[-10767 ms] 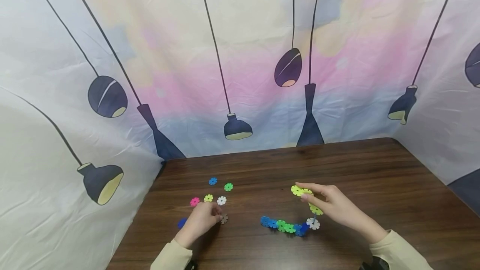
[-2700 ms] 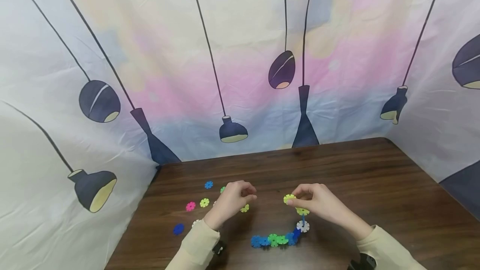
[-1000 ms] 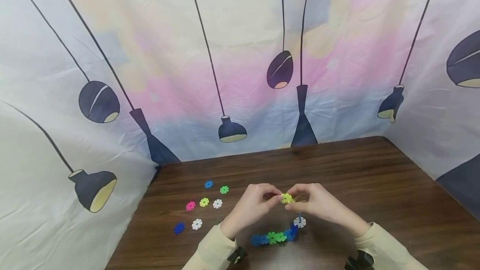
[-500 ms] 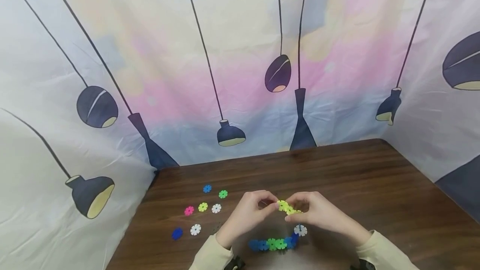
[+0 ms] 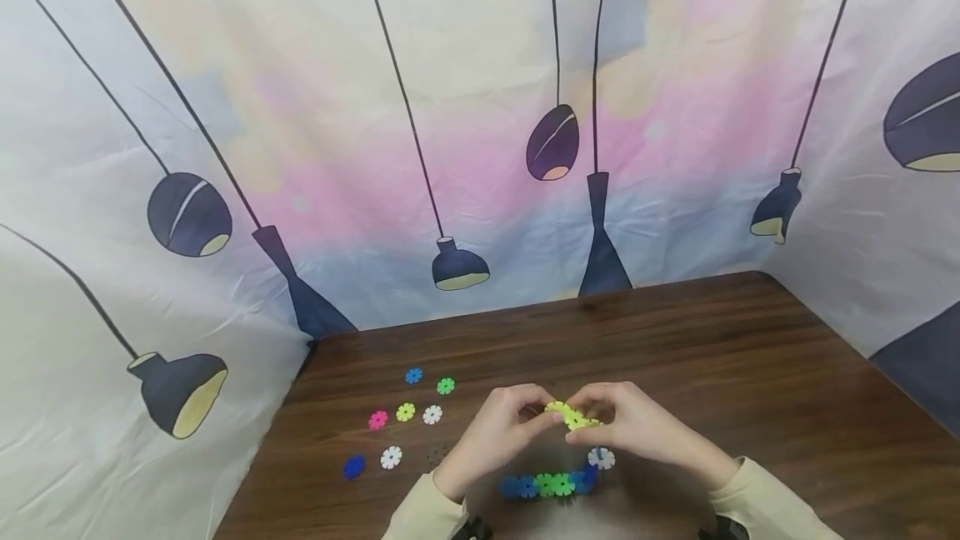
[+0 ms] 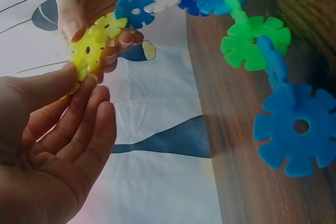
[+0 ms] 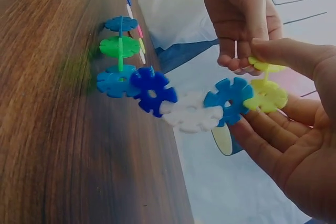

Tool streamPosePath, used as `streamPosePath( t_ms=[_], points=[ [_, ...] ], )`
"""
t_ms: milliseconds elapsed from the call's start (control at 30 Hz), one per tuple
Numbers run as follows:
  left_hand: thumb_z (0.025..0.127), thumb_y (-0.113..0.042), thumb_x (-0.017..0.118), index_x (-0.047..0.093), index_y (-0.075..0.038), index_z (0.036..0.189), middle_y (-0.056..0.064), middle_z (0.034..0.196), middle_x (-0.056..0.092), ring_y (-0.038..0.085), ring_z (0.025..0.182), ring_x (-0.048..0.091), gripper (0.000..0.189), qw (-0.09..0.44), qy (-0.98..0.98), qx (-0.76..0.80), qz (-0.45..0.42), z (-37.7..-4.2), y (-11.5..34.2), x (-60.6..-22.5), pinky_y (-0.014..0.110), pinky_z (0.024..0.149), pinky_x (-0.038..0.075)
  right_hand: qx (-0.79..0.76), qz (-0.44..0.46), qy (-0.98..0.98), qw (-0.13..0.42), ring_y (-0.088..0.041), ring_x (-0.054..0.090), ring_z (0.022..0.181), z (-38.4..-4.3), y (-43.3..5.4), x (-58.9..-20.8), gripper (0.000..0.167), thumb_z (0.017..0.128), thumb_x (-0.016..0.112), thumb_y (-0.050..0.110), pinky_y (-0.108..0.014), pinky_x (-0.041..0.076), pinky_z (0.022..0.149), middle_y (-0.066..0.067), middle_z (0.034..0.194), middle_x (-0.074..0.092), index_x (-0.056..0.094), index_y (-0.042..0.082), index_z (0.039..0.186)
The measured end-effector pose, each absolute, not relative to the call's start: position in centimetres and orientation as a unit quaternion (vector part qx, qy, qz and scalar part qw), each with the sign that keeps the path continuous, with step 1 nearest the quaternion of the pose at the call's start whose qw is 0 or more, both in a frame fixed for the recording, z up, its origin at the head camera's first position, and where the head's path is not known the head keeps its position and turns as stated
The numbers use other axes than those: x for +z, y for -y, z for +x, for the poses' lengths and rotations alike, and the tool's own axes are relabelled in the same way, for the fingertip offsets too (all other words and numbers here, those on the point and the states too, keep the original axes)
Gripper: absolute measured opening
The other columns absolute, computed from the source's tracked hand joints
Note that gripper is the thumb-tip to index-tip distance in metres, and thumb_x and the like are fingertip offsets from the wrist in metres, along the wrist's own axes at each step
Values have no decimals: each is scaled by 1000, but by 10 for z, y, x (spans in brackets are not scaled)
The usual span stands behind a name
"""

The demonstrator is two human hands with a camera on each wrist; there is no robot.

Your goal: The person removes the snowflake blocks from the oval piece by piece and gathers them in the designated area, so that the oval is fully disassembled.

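Dark wood-grain table [image 5: 712, 348] is filling the near half of the scene, and, at its near centre, a chain [image 5: 555, 485] of notched discs is running from blue through green and dark blue to a white link [image 5: 602, 458] on the right. Just beyond this run, the chain's yellow end [image 5: 574, 419] is sitting raised between both hands. The left hand [image 5: 504, 423], working apart from the chain seconds ago, is now pinching this end between thumb and forefinger; the right hand [image 5: 641, 423] is bracing it with thumb and fingers. Work is therefore concentrating, by judgement, on one joint; whether its slots are fully seating is not showing. Both wrist views are revealing a blue connector [image 6: 135, 10] joining white to yellow, which the head view is reducing to an edge-on sliver. Only the head view is showing the loose discs face-up on the left: dark blue [image 5: 354, 467] and white [image 5: 391, 457] lying nearer, pink [image 5: 377, 420], yellow [image 5: 406, 412] and a second white [image 5: 432, 414] lying farther, green [image 5: 446, 386] and light blue [image 5: 414, 375] lying farthest. Behind the far table edge, a lamp-printed cloth backdrop [image 5: 495, 165] is hanging.
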State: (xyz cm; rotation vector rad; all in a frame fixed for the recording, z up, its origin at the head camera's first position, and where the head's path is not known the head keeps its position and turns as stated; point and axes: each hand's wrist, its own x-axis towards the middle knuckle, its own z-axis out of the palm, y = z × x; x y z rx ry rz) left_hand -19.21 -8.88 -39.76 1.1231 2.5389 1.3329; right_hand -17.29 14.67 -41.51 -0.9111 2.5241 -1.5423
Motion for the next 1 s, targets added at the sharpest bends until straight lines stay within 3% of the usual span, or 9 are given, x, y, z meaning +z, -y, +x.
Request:
streamPosePath(
  t_ms=[467,700,1000],
  points=[
    [97,-33,68,74,-16,96,-8,94,70,4,86,65,18,-43,-817,464,339,-186,85,-404,24,74,56,-504,-282,-816,-24,-11,65,79,-175,-143,-419,23,87,80,34,-30,56,71,9,92,70,73,23,106],
    [97,-35,69,75,-17,96,-8,91,70,5,81,63,19,-94,-814,473,325,-184,82,-407,28,69,57,-520,-261,-811,-54,-11,66,73,-173,-143,-422,24,86,81,33,-30,55,62,6,85,71,73,21,105],
    [96,-32,70,76,-15,98,-7,94,71,9,85,66,17,-97,-807,494,307,-189,86,-409,31,73,59,-519,-244,-817,-66,-9,66,83,-175,-148,-423,27,88,79,33,-29,55,67,10,95,72,74,18,110]
  ],
)
